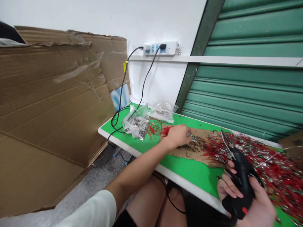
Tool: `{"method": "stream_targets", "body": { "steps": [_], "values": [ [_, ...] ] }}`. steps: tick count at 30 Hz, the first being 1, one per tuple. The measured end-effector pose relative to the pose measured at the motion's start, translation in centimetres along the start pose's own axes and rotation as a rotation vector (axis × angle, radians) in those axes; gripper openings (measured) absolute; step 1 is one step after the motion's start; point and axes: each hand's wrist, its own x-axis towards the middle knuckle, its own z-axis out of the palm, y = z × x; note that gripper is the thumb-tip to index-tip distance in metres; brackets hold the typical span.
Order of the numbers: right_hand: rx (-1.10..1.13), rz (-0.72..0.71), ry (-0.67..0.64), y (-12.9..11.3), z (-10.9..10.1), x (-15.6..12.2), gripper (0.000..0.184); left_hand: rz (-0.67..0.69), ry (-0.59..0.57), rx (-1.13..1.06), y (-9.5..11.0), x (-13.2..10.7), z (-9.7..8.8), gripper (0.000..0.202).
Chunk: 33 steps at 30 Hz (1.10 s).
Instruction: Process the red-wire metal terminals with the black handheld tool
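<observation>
My left hand (178, 135) reaches out over a torn piece of cardboard (189, 151) on the green table (189, 170). Its fingers are curled down among small metal parts and red wires (165, 130); what they pinch is hidden. My right hand (246, 198) is wrapped round a black tool with a thin metal tip and a red button (239, 176), held near the table's front edge. A big heap of red wires with metal ends (272, 167) lies to the right of both hands.
Clear plastic bags of metal parts (138, 123) lie at the table's far left end. Black cables (142, 91) run up to a white power strip (161, 48) on the wall. Large cardboard sheets (52, 101) lean at the left. A green roller shutter (248, 78) stands behind.
</observation>
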Motion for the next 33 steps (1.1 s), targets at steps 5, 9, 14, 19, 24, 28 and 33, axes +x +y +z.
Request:
{"method": "stream_targets", "body": {
  "steps": [5, 9, 14, 19, 24, 28, 33],
  "values": [
    [0.044, 0.043, -0.058, 0.0, -0.8, 0.1, 0.049, 0.126, -0.085, 0.125, -3.0, 1.1, -0.9, 0.032],
    [0.059, 0.054, -0.075, -0.1, -1.2, 0.1, 0.045, 0.138, -0.094, 0.128, -3.2, 1.3, -0.6, 0.029],
    [0.048, 0.036, -0.065, 0.0, -1.0, 0.1, 0.045, 0.092, -0.069, 0.100, -3.0, 1.3, -0.5, 0.026],
    [0.065, 0.030, 0.003, 0.0, -0.5, 0.0, 0.048, 0.089, 0.050, 0.047, -3.1, 0.3, -1.1, 0.025],
    [0.028, 0.010, 0.019, 0.1, 0.0, -0.1, 0.049, 0.076, -0.051, -0.167, -4.3, -3.1, -1.8, 0.017],
    [-0.014, -0.018, -0.012, 0.1, 0.1, -0.1, 0.047, 0.014, -0.157, -0.278, -4.9, -5.2, -1.6, 0.016],
    [-0.023, -0.013, -0.023, -0.1, 0.5, -0.5, 0.042, 0.033, -0.089, -0.131, -4.8, -5.7, -1.2, 0.017]
  ]
}}
